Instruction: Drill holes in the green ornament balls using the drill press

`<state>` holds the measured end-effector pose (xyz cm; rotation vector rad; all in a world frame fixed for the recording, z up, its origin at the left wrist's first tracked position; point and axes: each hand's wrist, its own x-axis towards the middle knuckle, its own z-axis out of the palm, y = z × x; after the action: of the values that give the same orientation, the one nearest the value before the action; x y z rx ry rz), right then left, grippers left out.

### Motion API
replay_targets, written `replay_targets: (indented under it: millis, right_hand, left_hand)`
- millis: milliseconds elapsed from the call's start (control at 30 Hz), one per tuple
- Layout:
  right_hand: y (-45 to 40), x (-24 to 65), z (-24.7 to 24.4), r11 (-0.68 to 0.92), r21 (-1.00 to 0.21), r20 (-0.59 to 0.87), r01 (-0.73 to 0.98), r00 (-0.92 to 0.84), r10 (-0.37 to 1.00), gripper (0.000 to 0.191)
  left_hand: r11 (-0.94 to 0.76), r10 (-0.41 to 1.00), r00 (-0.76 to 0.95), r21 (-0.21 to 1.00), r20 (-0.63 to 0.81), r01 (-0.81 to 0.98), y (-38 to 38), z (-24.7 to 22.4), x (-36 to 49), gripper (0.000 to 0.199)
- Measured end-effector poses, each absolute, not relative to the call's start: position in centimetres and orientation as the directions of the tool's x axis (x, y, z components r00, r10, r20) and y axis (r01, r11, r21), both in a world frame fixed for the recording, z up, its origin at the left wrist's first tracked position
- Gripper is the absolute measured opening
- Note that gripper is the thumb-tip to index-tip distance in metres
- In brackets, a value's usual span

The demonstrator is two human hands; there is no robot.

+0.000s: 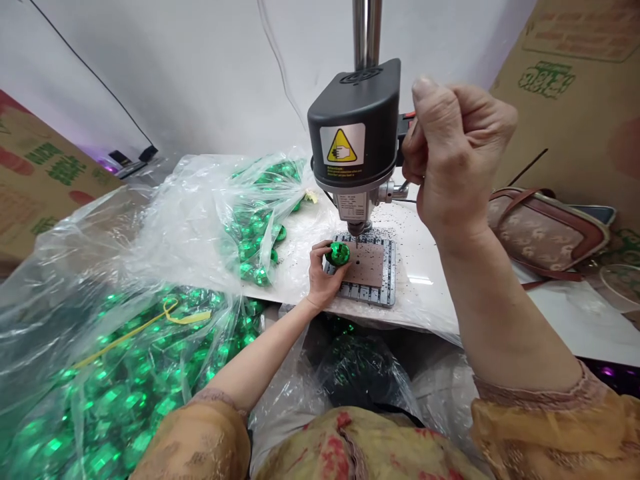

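My left hand [325, 275] holds a shiny green faceted ball [339, 253] between thumb and fingers, over the left part of the drill press's slotted base plate [388, 293]. A brown board [370, 267] with a small dark hole lies on that plate. Above stands the bench drill press [353, 127], its black head bearing a yellow warning label. The chuck [357, 229] sits just to the right of the ball and farther back. My right hand [455, 147] is raised beside the head, closed around the press's feed lever, most of which the fingers hide.
Clear plastic bags of green balls [125, 373] fill the left side, one bag [255, 233] resting on the white table [420, 293]. Dark shavings surround the base. A brown patterned handbag [550, 227] lies at right. Cardboard boxes [580, 87] flank both sides.
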<state>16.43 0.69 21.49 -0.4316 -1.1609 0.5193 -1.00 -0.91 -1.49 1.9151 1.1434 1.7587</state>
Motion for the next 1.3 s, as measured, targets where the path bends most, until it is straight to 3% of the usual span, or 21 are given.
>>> replay_targets:
  millis: [667,733,800,900,1000,1067,1167,1233,1300]
  right_hand:
    - [1.2,16.2,21.3,0.847,-0.522,0.783,-0.095,0.341,0.521,0.043]
    - [1.1,16.1,21.3,0.847,-0.522,0.782,-0.100,0.340,0.523,0.042]
    - [1.0,16.1,21.2,0.843,-0.526,0.780,-0.110,0.334,0.530,0.041]
    - [1.0,16.2,21.2,0.842,-0.527,0.783,-0.116,0.318,0.534,0.041]
    - [1.1,16.4,21.2,0.844,-0.527,0.786,-0.099,0.322,0.529,0.040]
    - [1.1,16.4,21.2,0.843,-0.532,0.785,-0.082,0.327,0.527,0.039]
    - [1.1,16.3,21.1,0.837,-0.544,0.783,-0.061,0.322,0.532,0.038]
    - [1.1,16.3,21.0,0.847,-0.529,0.790,-0.053,0.334,0.515,0.040]
    - [1.1,16.2,20.9,0.860,-0.508,0.800,-0.047,0.343,0.492,0.040]
  left_hand:
    - [-0.584,0.744,-0.074,0.700,0.664,0.411,-1.9,-0.5,-0.7,0.048]
    - [-0.571,0.768,-0.032,0.706,0.640,0.419,-3.6,0.3,-0.8,0.047]
    - [-0.586,0.798,0.134,0.707,0.587,0.396,-5.8,0.9,-1.2,0.044]
    - [-0.685,0.699,0.575,0.629,0.425,0.367,-9.1,1.0,-2.6,0.041]
    - [-0.796,0.526,0.846,0.400,0.085,0.455,-11.2,-0.4,-4.6,0.036]
    - [-0.797,0.524,0.833,0.242,-0.181,0.554,-11.8,-1.9,-5.8,0.031]
    - [-0.667,0.631,0.643,0.120,-0.435,0.736,-12.5,-4.4,-7.0,0.044]
    - [-0.564,0.648,0.544,0.145,-0.533,0.813,-13.0,-5.5,-7.0,0.052]
    - [-0.508,0.538,0.584,0.320,-0.607,0.800,-13.4,-5.8,-6.5,0.060]
